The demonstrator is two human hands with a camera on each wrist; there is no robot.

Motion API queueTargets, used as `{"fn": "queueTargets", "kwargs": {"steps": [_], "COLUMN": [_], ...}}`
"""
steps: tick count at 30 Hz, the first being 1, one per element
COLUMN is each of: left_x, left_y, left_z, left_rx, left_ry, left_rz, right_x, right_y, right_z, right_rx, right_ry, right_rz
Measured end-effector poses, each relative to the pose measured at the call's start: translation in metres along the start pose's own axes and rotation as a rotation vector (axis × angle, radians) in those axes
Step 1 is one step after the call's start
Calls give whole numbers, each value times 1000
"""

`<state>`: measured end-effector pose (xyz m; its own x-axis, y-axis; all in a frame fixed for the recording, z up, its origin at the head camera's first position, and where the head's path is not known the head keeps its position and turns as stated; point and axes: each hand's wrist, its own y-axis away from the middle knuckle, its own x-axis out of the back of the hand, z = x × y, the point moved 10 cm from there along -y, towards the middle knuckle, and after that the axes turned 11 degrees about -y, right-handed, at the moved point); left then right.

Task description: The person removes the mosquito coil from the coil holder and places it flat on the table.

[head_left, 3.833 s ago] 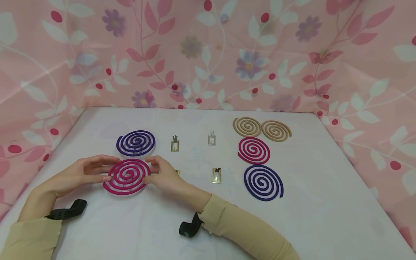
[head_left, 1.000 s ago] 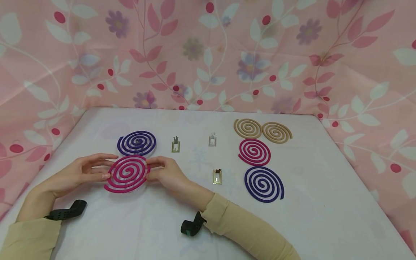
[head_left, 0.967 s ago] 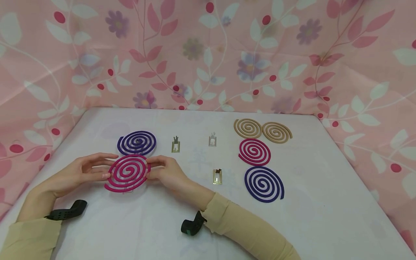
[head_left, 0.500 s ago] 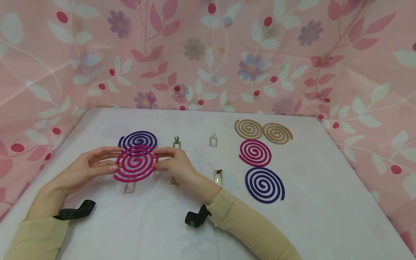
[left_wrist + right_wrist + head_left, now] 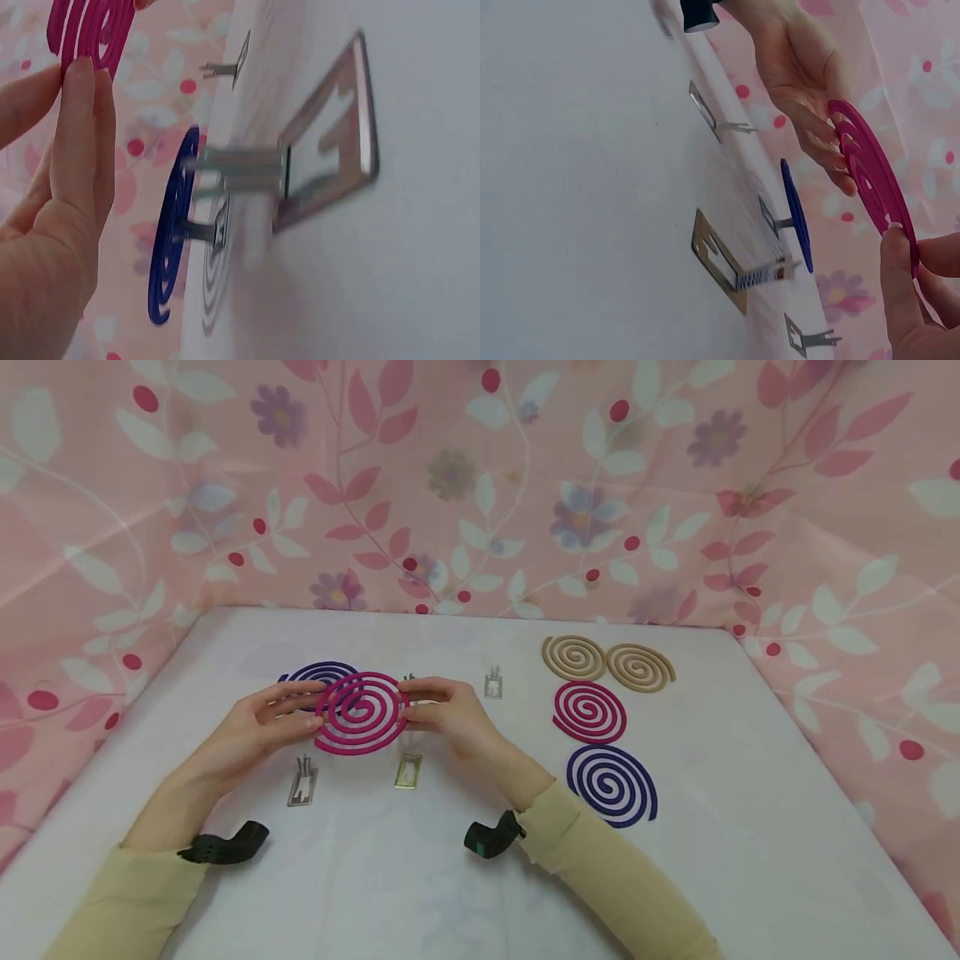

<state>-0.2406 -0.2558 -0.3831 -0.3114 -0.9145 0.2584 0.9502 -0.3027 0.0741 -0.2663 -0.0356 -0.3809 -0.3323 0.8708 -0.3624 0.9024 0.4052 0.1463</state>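
Observation:
A magenta mosquito coil point(image 5: 365, 708) is in the air over the left half of the table, clear of the stands. My left hand point(image 5: 258, 727) pinches its left edge between thumb and fingers; my right hand point(image 5: 461, 722) pinches the right edge. In the left wrist view a dark blue coil point(image 5: 174, 202) sits raised on a small metal stand point(image 5: 201, 230). Below my hands are a silver coil stand point(image 5: 303, 785) with upright prongs and a gold stand point(image 5: 408, 772). In the head view the magenta coil partly covers the blue one and another stand behind it.
At right on the white table point(image 5: 750, 827) lie two tan coils point(image 5: 573, 657), a second magenta coil point(image 5: 590, 712) and a second blue coil point(image 5: 611, 785). One more silver stand point(image 5: 492, 682) is at the back middle. A floral cloth point(image 5: 450, 468) hangs behind.
Both hands have lifted the magenta coil off the front-left stand and carried it right and up. That silver stand is now uncovered. My right forearm now hides the front-right stand.

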Motion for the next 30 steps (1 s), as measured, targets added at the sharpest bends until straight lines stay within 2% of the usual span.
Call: {"fn": "queueTargets", "kwargs": {"steps": [4,8,15,23,30], "left_x": [-23,-44,-77,-109,-140], "left_y": [-13,-25,-43,-60,-83], "left_z": [10,19,31,38,43], "left_rx": [12,31,43,70,57], "left_ry": [40,20,98,138,162], "left_rz": [-12,-26,-31,-32,-37], "right_x": [23,47,79,110,147], "right_y": [6,17,35,49,58], "right_z": [-12,-20,-30,-41,-44], "right_rx": [14,14,6,41,34], "right_ry": [17,53,75,90,39], "right_rz": [23,53,81,115,190]}}
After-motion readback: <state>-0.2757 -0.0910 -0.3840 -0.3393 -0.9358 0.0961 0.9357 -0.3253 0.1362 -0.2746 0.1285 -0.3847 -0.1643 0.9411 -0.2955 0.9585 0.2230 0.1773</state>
